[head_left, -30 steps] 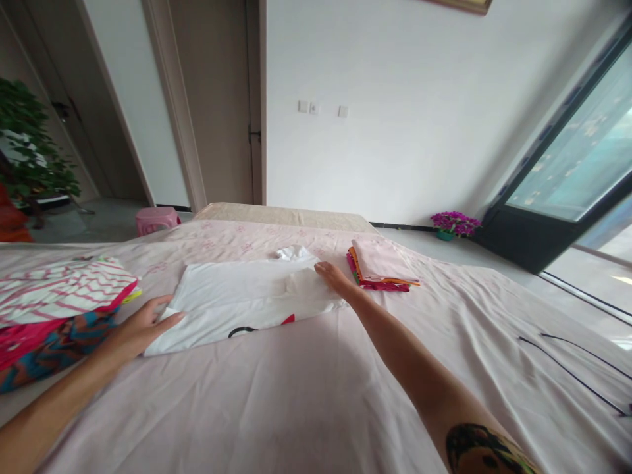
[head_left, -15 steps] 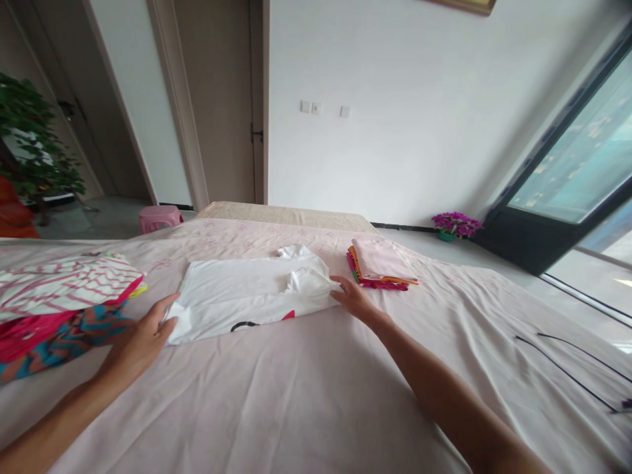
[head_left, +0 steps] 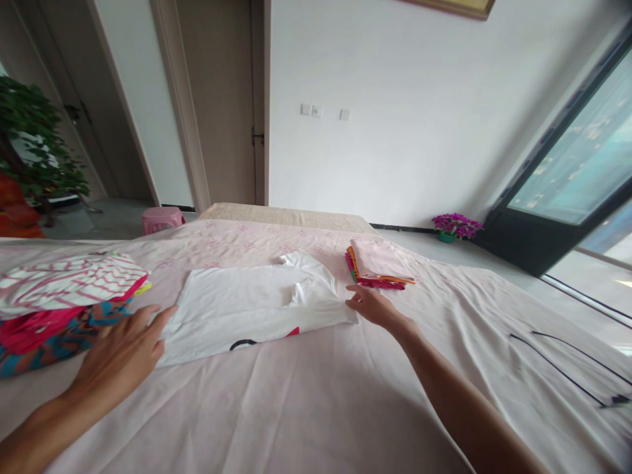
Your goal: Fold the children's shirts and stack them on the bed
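Observation:
A white T-shirt [head_left: 237,296] with a bit of black and red print lies partly folded on the pink bedsheet [head_left: 276,408], its sleeves lying on top at the right. My left hand [head_left: 129,342] is at the shirt's left hem, fingers stretched and apart, holding nothing. At the opposite end, my right hand [head_left: 371,305] hovers by the collar edge with thumb and forefinger parted. Whether its fingertips still brush the cloth is hard to tell.
Rumpled clothes [head_left: 69,283], striped and coloured, are heaped at the left. Behind my right hand sits a stack of folded clothes [head_left: 380,259]. Dark thin cords [head_left: 557,368] lie at the right. Beyond the bed stand a pink stool [head_left: 162,219] and purple flowers [head_left: 457,225].
Both hands have let go of the shirt, which now lies flatter and spreads farther toward me. My left hand has drawn back toward me; my right has shifted slightly right.

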`<state>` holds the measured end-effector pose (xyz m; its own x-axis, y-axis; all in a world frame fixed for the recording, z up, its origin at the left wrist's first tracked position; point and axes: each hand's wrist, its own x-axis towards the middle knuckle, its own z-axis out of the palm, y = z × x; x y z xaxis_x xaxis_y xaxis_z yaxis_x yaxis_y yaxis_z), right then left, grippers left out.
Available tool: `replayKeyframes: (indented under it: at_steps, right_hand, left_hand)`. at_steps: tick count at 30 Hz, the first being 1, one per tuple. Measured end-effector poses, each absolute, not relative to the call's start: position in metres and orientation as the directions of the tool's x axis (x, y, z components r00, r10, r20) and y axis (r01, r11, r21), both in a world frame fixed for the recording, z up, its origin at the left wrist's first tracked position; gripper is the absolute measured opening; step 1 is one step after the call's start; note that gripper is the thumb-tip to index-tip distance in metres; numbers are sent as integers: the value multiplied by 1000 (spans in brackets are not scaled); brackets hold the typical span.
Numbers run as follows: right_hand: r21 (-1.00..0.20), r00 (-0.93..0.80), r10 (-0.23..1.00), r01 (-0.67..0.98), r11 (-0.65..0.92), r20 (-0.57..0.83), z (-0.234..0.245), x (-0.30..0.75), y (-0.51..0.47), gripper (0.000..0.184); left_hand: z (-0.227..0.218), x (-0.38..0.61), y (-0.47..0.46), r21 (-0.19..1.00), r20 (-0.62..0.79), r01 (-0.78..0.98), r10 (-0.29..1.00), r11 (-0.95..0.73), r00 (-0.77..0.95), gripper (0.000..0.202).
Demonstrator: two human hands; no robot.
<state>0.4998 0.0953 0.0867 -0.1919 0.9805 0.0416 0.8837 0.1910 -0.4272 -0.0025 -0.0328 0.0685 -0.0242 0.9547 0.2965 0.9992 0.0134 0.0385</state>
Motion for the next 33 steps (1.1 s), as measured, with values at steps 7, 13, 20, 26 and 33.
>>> replayKeyframes:
  at_steps: [7,13,20,26,33]
  right_hand:
    - [-313,-247,950,902,298,191,96,428,109,38]
    - [-226,-165,947,946,231,277,77,399,121,46]
    - [-195,-34,982,978,71,188,57,411,139,36]
    - [-208,-10,979,977,54,206,54,414,145,39]
    - [-107,-290,899,934,340,329,59,400,130,41]
  left_hand:
    - [88,127,8,206,388,842,832,-498,397,42]
    - [67,223,44,139,414,726,705,-674,575,33]
    - [43,231,45,29,375,860,803,-510,463,40]
    - [44,229,38,20,321,929,882,-369,344,50]
    - [41,228,42,88,270,955,929,-284,252,61]
